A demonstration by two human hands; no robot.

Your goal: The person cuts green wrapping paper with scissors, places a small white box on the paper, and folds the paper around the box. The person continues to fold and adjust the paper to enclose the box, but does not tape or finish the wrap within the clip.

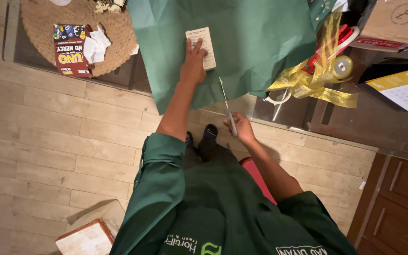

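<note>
Dark green short-sleeved shirt with pale lettering at the hem, dark trousers, seemingly dark shoes below.

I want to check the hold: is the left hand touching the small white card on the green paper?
Touching. The head view shows the left hand with its fingertips lying on the lower left part of the small white card, pressing it onto the green paper.

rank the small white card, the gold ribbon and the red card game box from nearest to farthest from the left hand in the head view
1. small white card: under the left hand fingertips, on green paper.
2. gold ribbon: off toward the table's right end.
3. red card game box: farthest, on the woven mat at the opposite end.
</note>
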